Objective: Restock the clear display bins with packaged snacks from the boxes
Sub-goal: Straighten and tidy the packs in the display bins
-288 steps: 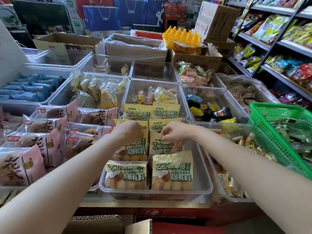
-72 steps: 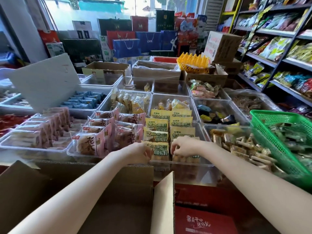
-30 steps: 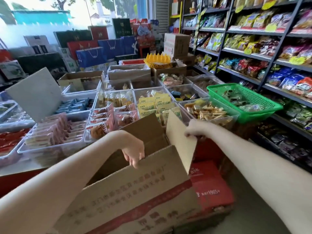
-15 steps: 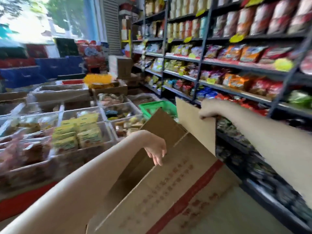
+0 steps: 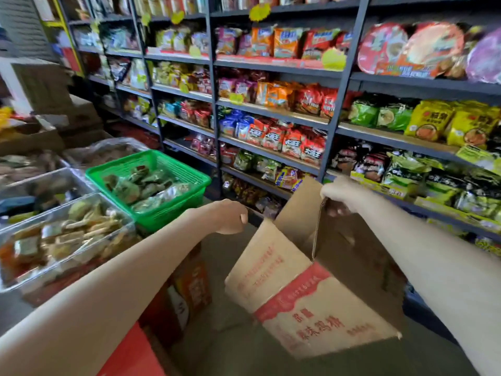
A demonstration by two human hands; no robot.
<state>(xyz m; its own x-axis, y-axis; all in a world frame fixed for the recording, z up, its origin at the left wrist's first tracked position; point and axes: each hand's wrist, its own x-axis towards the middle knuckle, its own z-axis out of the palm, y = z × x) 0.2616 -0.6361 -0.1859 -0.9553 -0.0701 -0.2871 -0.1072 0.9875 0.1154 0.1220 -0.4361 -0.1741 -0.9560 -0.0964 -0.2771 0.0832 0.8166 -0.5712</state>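
We face a tall dark shelving unit (image 5: 339,77) packed with bright snack bags and noodle bowls; it fills the whole background behind the cardboard box (image 5: 311,302), which serves as our landmark. The cardboard box is brown with a red band and red print, it hangs tilted in front of us over the grey floor, flaps open, and we cannot see what is in it. To the left of the box, past our left forearm, stands a clear display bin (image 5: 65,240) heaped with small wrapped snacks. Behind that bin, still left of the box, sits a green basket (image 5: 151,213) of green-wrapped packets. Low to the left of the box is an orange and red carton (image 5: 189,289). Our right hand (image 5: 339,194) pinches the top edge of the box's upright flap. Our left hand (image 5: 230,215) hangs curled just left of the box, apart from the right; whether it grips the box's edge we cannot tell.
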